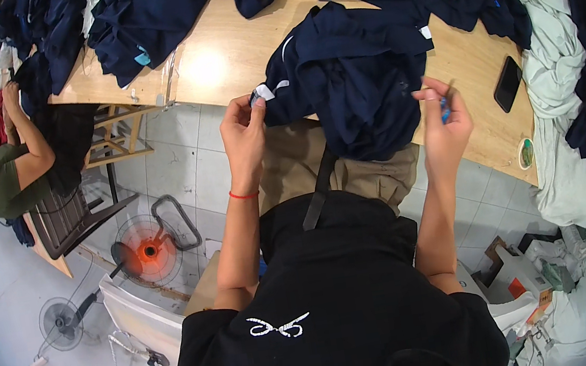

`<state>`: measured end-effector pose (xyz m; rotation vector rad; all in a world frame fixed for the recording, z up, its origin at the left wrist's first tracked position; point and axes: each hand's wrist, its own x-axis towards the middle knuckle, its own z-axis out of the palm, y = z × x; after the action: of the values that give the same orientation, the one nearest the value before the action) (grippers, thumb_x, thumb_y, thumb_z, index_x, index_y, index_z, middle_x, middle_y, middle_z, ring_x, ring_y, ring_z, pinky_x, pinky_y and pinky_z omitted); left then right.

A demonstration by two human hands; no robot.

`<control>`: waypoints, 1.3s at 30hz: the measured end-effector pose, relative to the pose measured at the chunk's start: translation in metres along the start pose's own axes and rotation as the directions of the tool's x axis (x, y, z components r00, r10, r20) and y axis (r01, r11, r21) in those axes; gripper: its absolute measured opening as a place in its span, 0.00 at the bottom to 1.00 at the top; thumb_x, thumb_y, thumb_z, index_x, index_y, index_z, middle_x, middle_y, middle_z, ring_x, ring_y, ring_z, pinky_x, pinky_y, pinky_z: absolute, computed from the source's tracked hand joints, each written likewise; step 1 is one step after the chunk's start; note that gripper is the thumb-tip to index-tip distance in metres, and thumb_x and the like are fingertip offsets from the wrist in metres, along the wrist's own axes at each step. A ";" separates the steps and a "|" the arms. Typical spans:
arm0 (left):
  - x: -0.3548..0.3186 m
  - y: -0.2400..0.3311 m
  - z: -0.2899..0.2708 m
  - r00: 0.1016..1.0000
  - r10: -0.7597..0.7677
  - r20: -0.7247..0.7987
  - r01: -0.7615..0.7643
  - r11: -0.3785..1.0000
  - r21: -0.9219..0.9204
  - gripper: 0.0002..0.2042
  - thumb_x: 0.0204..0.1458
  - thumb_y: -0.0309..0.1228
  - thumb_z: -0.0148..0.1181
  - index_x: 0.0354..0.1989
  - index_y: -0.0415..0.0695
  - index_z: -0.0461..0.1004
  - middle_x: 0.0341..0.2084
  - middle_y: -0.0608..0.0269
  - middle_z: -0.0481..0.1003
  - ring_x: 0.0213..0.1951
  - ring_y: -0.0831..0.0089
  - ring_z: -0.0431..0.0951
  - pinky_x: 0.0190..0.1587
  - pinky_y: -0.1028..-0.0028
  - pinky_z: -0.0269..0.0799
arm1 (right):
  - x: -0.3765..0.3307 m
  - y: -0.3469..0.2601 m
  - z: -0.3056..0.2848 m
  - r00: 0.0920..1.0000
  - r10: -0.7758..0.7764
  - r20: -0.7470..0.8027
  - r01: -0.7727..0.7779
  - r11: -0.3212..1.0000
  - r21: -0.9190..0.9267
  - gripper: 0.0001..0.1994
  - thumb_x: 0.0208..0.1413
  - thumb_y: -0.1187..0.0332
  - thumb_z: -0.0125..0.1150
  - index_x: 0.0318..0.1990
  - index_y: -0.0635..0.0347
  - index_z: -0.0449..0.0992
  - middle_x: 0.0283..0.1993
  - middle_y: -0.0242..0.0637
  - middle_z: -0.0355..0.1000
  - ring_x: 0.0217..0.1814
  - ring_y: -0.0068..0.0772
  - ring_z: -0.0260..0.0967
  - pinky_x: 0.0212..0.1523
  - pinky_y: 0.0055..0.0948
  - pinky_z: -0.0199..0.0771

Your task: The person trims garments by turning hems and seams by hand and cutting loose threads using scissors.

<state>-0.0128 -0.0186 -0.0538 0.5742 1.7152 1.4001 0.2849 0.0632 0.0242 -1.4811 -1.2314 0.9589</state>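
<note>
A dark navy garment (361,80) lies bunched over the near edge of the table and hangs down onto my lap. My left hand (244,138) pinches a white label (263,92) at the garment's left end between thumb and fingers. Just off the garment's right side, my right hand (449,127) is closed around a small blue object (445,111). Most of that object is hidden by the fingers, so its kind does not show. A second small white tag (425,32) sticks out at the garment's upper right.
The wooden table (201,63) carries heaps of navy garments (145,22) along its far side. At right lie a black phone (508,84), a small round container (526,154) and pale green cloth (544,28). A co-worker (15,169) sits at far left, near a fan (149,250).
</note>
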 end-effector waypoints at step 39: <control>-0.059 0.070 0.043 0.861 0.408 0.305 -0.361 0.911 -0.198 0.11 0.48 0.09 0.67 0.39 0.34 0.81 0.44 0.56 0.80 0.45 0.73 0.82 0.50 0.77 0.77 | -0.044 -0.044 0.055 0.895 0.060 0.442 -0.167 0.964 0.208 0.03 0.66 0.75 0.69 0.41 0.66 0.83 0.33 0.20 0.73 0.33 0.06 0.61 0.31 0.15 0.57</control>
<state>0.0448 -0.0203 0.0294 1.0632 1.2584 1.5672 0.2143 0.0318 0.0533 -1.1911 -1.2877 1.5243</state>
